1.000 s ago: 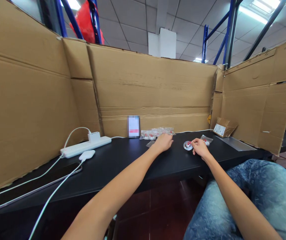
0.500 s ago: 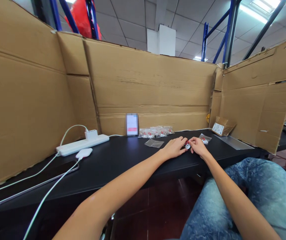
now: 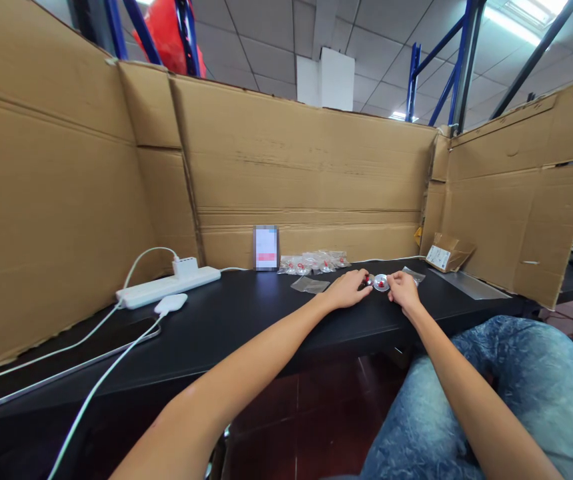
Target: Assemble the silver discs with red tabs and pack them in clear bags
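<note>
My left hand (image 3: 350, 289) rests low over the black table with its fingers curled around a small red-and-silver piece (image 3: 368, 281); the fingers partly hide it. Just to its right is a round, shiny clear disc (image 3: 381, 283) with a red centre. The closed thumb and fingers of my right hand (image 3: 403, 291) pinch the disc's right edge. Behind that hand lies a small clear plastic bag (image 3: 415, 275), partly covered. A flat clear bag (image 3: 310, 285) lies to the left of my left hand.
Several clear bags with red parts (image 3: 313, 263) lie along the cardboard wall (image 3: 306, 160), beside a lit upright screen (image 3: 266, 248). A power strip (image 3: 169, 287) with white cables is at left. An opened small carton (image 3: 450, 253) stands at right.
My right hand has moved slightly right, away from my left. The round disc now shows face-up between them; before, the fingers mostly covered it.
</note>
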Demonstrator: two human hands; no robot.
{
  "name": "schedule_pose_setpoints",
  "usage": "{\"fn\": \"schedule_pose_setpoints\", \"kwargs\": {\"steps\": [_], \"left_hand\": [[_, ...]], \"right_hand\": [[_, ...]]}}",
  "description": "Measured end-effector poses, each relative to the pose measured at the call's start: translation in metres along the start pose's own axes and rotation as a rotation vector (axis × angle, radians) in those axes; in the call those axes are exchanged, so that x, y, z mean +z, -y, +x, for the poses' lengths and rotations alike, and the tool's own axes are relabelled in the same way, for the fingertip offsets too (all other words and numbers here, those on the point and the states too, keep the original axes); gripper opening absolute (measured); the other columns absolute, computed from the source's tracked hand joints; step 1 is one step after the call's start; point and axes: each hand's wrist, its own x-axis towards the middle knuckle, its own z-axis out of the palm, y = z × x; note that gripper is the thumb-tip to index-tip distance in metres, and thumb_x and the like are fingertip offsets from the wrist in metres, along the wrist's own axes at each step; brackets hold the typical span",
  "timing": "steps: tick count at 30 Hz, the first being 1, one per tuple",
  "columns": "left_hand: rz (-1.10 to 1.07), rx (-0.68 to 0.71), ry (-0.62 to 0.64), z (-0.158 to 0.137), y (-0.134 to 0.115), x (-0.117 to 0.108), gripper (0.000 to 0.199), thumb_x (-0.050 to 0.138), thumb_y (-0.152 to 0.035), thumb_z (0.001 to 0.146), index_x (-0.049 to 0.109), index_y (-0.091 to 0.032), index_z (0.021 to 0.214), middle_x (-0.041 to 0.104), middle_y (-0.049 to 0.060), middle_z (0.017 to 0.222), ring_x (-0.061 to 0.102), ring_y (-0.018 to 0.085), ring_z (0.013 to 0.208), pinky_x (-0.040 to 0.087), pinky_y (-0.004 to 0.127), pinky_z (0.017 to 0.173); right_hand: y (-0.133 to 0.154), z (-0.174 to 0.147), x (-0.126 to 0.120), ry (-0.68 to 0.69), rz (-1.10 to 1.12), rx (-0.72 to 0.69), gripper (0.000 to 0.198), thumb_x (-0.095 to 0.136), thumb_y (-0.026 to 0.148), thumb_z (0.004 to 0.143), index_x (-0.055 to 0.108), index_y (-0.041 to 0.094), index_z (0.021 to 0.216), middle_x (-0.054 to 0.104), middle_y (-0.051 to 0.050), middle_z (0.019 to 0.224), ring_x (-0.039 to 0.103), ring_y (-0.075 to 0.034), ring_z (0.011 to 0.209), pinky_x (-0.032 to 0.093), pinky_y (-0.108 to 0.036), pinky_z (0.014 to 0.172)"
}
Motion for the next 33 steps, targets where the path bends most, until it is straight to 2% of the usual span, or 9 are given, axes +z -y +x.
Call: {"fn": "schedule_pose_setpoints", "kwargs": {"steps": [3, 6, 9, 13, 19, 23, 27, 29, 33], "left_hand": [[-0.239, -0.194, -0.074, 0.007, 0.01, 0.004, 0.028, 0.053, -0.036, 0.086, 0.055, -0.016, 0.106, 0.065, 0.005, 0.085, 0.062, 0.018, 0.076, 0.046, 0.029, 0.074], [-0.59, -0.454, -0.098, 0.014, 0.019, 0.008, 0.022, 0.048, -0.033, 0.089, 0.051, -0.018, 0.104, 0.064, 0.001, 0.078, 0.057, 0.011, 0.056, 0.045, 0.024, 0.061], [-0.78, -0.583, -0.086, 0.019, 0.025, 0.007, 0.019, 0.035, -0.03, 0.094, 0.047, -0.018, 0.1, 0.065, 0.002, 0.076, 0.055, 0.009, 0.048, 0.043, 0.02, 0.052], [-0.893, -0.637, -0.09, 0.018, 0.029, 0.003, 0.025, 0.024, -0.032, 0.096, 0.044, -0.017, 0.091, 0.067, 0.005, 0.079, 0.058, 0.008, 0.05, 0.045, 0.018, 0.051], [-0.955, -0.652, -0.109, 0.016, 0.03, 0.005, 0.012, 0.041, -0.025, 0.093, 0.046, -0.016, 0.088, 0.065, 0.003, 0.075, 0.05, 0.005, 0.045, 0.043, 0.017, 0.049], [-0.963, -0.629, -0.104, 0.016, 0.028, 0.007, 0.012, 0.044, -0.022, 0.092, 0.05, -0.014, 0.085, 0.065, 0.004, 0.074, 0.048, 0.005, 0.045, 0.043, 0.018, 0.049], [-0.953, -0.603, -0.089, 0.014, 0.024, 0.005, 0.016, 0.05, -0.028, 0.092, 0.052, -0.013, 0.085, 0.066, 0.003, 0.071, 0.049, 0.005, 0.045, 0.043, 0.018, 0.049], [-0.947, -0.582, -0.074, 0.013, 0.022, 0.003, 0.018, 0.052, -0.03, 0.091, 0.053, -0.013, 0.084, 0.067, 0.003, 0.071, 0.049, 0.005, 0.045, 0.042, 0.018, 0.049], [-0.936, -0.523, -0.046, 0.011, 0.015, 0.001, 0.017, 0.052, -0.028, 0.09, 0.057, -0.013, 0.084, 0.066, 0.002, 0.068, 0.051, 0.006, 0.045, 0.039, 0.018, 0.048]], "right_hand": [[-0.001, 0.001, 0.0, -0.056, -0.077, -0.011, 0.019, 0.054, 0.033, 0.081, 0.054, 0.02, 0.067, 0.063, -0.001, 0.049, 0.057, -0.016, 0.042, 0.037, -0.022, 0.042], [-0.001, 0.002, 0.001, -0.022, -0.157, -0.037, 0.018, 0.058, 0.03, 0.079, 0.06, 0.02, 0.063, 0.067, -0.004, 0.053, 0.064, -0.018, 0.052, 0.041, -0.023, 0.048], [-0.001, 0.003, 0.001, 0.015, -0.228, -0.058, 0.016, 0.06, 0.027, 0.077, 0.064, 0.02, 0.064, 0.067, -0.004, 0.053, 0.065, -0.019, 0.056, 0.042, -0.024, 0.052], [-0.001, 0.005, 0.0, 0.011, -0.311, -0.073, 0.008, 0.066, 0.027, 0.072, 0.067, 0.02, 0.067, 0.069, -0.004, 0.058, 0.065, -0.019, 0.06, 0.042, -0.025, 0.055], [-0.004, 0.005, 0.001, -0.001, -0.433, -0.136, 0.009, 0.066, 0.025, 0.07, 0.072, 0.02, 0.076, 0.072, -0.007, 0.072, 0.065, -0.02, 0.068, 0.042, -0.027, 0.059], [-0.005, 0.005, 0.002, 0.011, -0.508, -0.185, 0.013, 0.065, 0.026, 0.073, 0.073, 0.019, 0.082, 0.073, -0.009, 0.08, 0.066, -0.022, 0.075, 0.045, -0.028, 0.064], [-0.003, 0.004, 0.001, 0.017, -0.522, -0.222, 0.013, 0.065, 0.025, 0.074, 0.072, 0.018, 0.083, 0.072, -0.009, 0.083, 0.066, -0.021, 0.078, 0.046, -0.028, 0.07], [0.001, 0.002, 0.0, 0.02, -0.519, -0.273, 0.013, 0.063, 0.025, 0.076, 0.072, 0.018, 0.083, 0.071, -0.009, 0.084, 0.065, -0.021, 0.08, 0.047, -0.028, 0.072], [0.013, -0.006, 0.0, 0.041, -0.429, -0.466, 0.016, 0.057, 0.023, 0.082, 0.071, 0.019, 0.089, 0.068, -0.006, 0.086, 0.061, -0.017, 0.074, 0.045, -0.027, 0.072]]}}
